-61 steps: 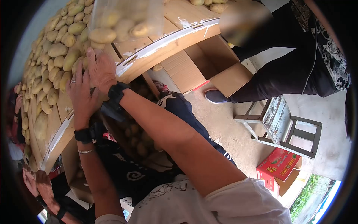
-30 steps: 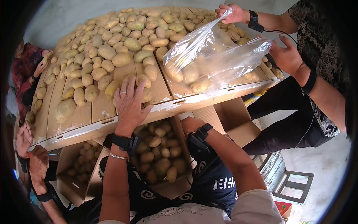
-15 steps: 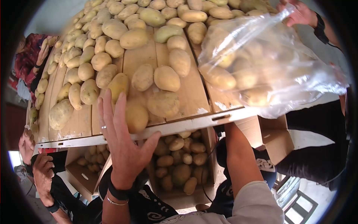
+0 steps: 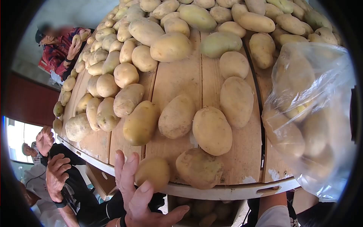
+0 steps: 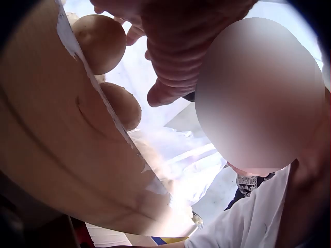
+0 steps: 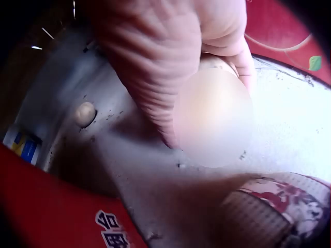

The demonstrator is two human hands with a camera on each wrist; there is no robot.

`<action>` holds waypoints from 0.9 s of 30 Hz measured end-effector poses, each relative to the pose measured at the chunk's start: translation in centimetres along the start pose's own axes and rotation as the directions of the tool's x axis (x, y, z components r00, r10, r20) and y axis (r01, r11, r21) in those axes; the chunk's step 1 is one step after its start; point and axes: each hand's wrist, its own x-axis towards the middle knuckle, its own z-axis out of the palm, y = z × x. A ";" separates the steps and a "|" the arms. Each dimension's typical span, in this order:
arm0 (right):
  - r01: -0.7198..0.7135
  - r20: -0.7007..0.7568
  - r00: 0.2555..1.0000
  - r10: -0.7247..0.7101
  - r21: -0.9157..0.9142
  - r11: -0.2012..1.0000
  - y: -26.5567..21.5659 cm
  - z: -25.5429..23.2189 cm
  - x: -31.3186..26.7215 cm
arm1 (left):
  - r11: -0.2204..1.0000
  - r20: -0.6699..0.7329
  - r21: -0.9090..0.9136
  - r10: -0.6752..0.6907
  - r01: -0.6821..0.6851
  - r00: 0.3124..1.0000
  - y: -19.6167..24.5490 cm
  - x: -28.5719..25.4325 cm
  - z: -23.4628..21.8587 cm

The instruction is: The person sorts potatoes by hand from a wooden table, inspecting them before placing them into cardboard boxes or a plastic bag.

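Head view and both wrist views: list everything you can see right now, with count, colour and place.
Potatoes: dozens, tan-yellow, spread over the table.
Wooden table: one, light planks, white-painted edge.
Plastic bag: one, clear, holding potatoes, at the right edge.
Potato at the rim: one, yellow, against the left hand's fingers.
Other people: one beyond the table, hands at lower left.
Left hand: fingers spread, reaching up at the table edge.
Right hand: fingers curled on something blurred in the right wrist view.
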 end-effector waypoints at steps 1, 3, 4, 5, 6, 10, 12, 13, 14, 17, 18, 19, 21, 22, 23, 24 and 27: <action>0.010 0.019 1.000 -0.010 -0.023 1.000 -0.3 -0.3 -0.4 | 1.000 -0.007 0.002 0.000 0.000 1.000 -0.1 -0.3 0.1; 0.033 0.051 0.998 -0.029 -0.079 0.996 -0.8 -1.3 -0.9 | 0.999 -0.022 0.037 -0.018 0.019 1.000 -0.3 -0.9 0.4; 0.041 0.065 0.997 -0.034 -0.112 0.993 -1.7 -5.1 2.3 | 0.998 -0.027 0.039 -0.039 0.040 0.999 0.0 -0.9 0.2; 0.048 0.082 0.996 -0.036 -0.147 0.988 -2.3 -4.7 1.5 | 0.999 -0.046 0.036 -0.038 0.040 0.998 0.1 -1.1 -0.1; 0.055 0.103 0.994 -0.036 -0.182 0.982 -2.2 -5.3 2.6 | 0.999 -0.062 0.001 -0.048 0.048 0.997 0.1 -1.2 -0.3; -0.006 0.251 0.965 0.077 -0.270 0.963 0.1 -5.3 2.9 | 0.994 -0.119 -0.071 -0.092 0.084 0.989 0.0 -1.7 -0.9; -0.095 0.310 0.932 0.190 -0.295 0.951 0.1 -5.2 4.4 | 0.994 -0.160 -0.055 -0.103 0.095 0.982 -0.2 -1.6 -1.3; -0.138 0.328 0.913 0.241 -0.309 0.941 0.7 -5.0 4.3 | 0.992 -0.158 -0.107 -0.084 0.067 0.984 -0.4 -1.7 -1.6; -0.173 0.343 0.894 0.287 -0.327 0.929 1.2 -4.8 4.2 | 0.994 -0.194 -0.098 -0.076 0.058 0.978 -0.8 -1.8 -1.6; -0.208 0.379 0.850 0.366 -0.396 0.894 1.8 -2.0 1.0 | 0.993 -0.255 -0.106 -0.079 0.053 0.964 -1.6 -2.5 -2.4; -0.232 0.402 0.818 0.411 -0.423 0.876 3.1 -1.1 -1.4 | 0.991 -0.249 -0.119 -0.091 0.063 0.964 -2.0 -3.3 -2.8; -0.230 0.412 0.805 0.426 -0.445 0.866 3.1 -1.7 -2.1 | 0.993 -0.248 -0.094 -0.096 0.075 0.964 -2.6 -3.2 -3.0; -0.479 0.062 0.850 0.523 -0.321 0.817 1.9 -1.0 -3.9 | 0.990 -0.257 -0.117 -0.109 0.081 0.960 -3.1 -3.0 -3.8; -0.493 -0.047 0.866 0.497 -0.234 0.838 -1.4 -3.6 -4.8 | 0.990 -0.294 -0.116 -0.117 0.086 0.949 -3.6 -2.9 -3.9; -0.156 0.086 0.964 0.250 -0.579 0.800 0.7 -2.5 -4.3 | 0.988 -0.314 -0.120 -0.129 0.096 0.941 -3.6 -3.1 -3.7; -0.458 -0.172 0.879 0.444 -0.047 0.888 -2.4 -2.7 -6.0 | 0.985 -0.270 -0.142 -0.137 0.102 0.953 -3.4 -3.7 -3.7; -0.071 -0.144 0.530 0.836 0.975 0.212 -11.7 -7.0 -6.9 | 0.984 -0.425 -0.177 -0.053 -0.025 0.904 -3.5 -2.5 -4.0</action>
